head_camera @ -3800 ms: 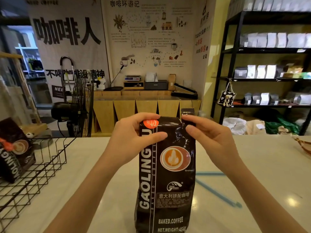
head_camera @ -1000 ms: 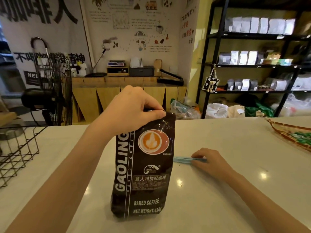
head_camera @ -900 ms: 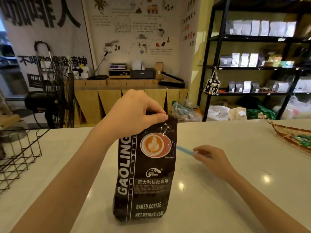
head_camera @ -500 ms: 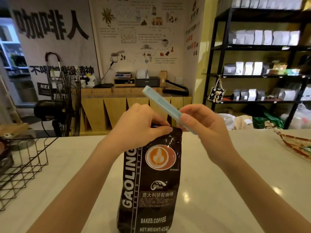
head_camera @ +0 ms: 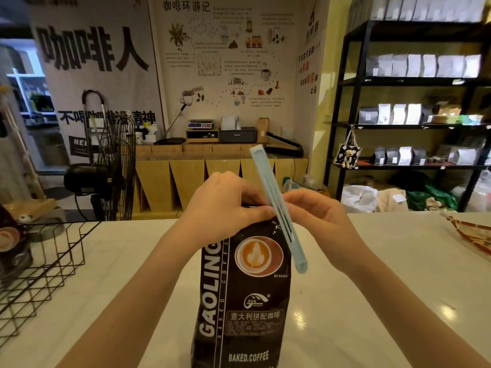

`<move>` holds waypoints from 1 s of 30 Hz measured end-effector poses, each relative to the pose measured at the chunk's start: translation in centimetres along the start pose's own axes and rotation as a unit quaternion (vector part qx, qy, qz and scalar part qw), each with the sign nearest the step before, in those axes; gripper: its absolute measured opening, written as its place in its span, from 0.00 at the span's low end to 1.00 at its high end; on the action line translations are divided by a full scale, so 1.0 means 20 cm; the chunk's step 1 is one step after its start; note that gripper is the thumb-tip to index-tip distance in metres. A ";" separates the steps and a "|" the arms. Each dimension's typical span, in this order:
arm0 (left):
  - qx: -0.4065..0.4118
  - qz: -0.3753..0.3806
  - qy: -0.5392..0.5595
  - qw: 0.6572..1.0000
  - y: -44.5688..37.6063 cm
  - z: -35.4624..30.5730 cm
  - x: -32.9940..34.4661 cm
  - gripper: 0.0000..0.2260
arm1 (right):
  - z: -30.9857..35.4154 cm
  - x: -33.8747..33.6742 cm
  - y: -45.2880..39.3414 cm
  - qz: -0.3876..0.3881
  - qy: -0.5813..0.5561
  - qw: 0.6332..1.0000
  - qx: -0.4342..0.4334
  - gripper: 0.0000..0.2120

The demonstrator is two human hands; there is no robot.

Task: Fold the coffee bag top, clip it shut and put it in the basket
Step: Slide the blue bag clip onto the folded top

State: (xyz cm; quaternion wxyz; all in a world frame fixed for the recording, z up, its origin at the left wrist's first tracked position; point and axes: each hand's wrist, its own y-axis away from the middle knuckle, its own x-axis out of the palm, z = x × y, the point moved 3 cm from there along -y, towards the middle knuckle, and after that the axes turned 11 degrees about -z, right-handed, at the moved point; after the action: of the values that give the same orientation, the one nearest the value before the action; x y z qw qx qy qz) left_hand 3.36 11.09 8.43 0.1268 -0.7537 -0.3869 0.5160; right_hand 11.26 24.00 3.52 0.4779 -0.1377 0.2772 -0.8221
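Observation:
A tall black coffee bag with an orange latte logo stands upright on the white counter. My left hand pinches its folded top from the left. My right hand holds a long light-blue sealing clip by its middle. The clip stands steeply tilted at the bag's top right corner, its upper end above both hands and its lower end beside the logo. The fold itself is hidden under my fingers. A black wire basket sits at the left edge of the counter.
Another dark coffee bag leans in the wire basket. A woven tray lies at the counter's right edge. Behind the counter stand a black floor fan, a wooden bench and black shelves of bags.
My right hand picked the blue clip up from the counter and brought it to the bag's top. Over the last half second the clip swung to a steeper angle. My left hand kept holding the fold.

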 end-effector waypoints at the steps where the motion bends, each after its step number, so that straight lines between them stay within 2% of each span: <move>1: -0.015 -0.003 -0.001 1.000 0.00 0.01 0.00 0.10 | -0.01 0.01 0.01 0.003 -0.010 1.000 0.006 0.05; 3: -0.041 -0.010 0.003 0.999 -0.01 0.02 -0.01 0.10 | -0.01 0.04 0.02 0.010 -0.019 1.000 0.012 0.07; 6: -0.063 -0.018 0.007 0.998 -0.01 0.03 -0.01 0.15 | 0.00 0.05 0.02 0.007 -0.005 1.000 0.024 0.08; 9: -0.056 -0.021 0.002 0.998 -0.01 0.02 -0.01 0.19 | 0.00 0.04 0.00 0.008 -0.010 0.997 0.071 0.16; 13: -0.041 -0.023 0.017 0.999 0.00 0.02 -0.01 0.26 | 0.04 0.05 0.02 0.033 0.050 0.998 -0.007 0.07; 15: -0.021 -0.033 0.008 0.999 0.00 0.01 -0.02 0.25 | 0.05 0.05 0.02 0.029 0.068 0.997 -0.033 0.10; 19: -0.017 -0.033 0.002 0.999 -0.01 0.02 -0.02 0.27 | 0.05 0.05 0.02 0.043 0.050 0.998 -0.011 0.12; 23: -0.005 -0.045 0.015 0.999 -0.02 0.02 -0.01 0.22 | 0.06 0.06 0.02 0.035 0.085 0.995 -0.033 0.13; 27: -0.018 -0.030 0.024 0.999 -0.02 0.04 0.00 0.27 | 0.06 0.06 0.00 0.014 0.078 0.996 -0.030 0.13; 30: -0.031 0.010 0.058 0.998 -0.02 0.05 -0.01 0.29 | 0.06 0.03 -0.03 0.019 0.084 0.996 -0.013 0.16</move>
State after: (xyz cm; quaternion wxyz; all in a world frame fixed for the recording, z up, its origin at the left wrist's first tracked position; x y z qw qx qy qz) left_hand 2.28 11.01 8.41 0.1208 -0.7898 -0.3867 0.4605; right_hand 11.14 23.21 4.78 0.4664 -0.0689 0.3295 -0.8180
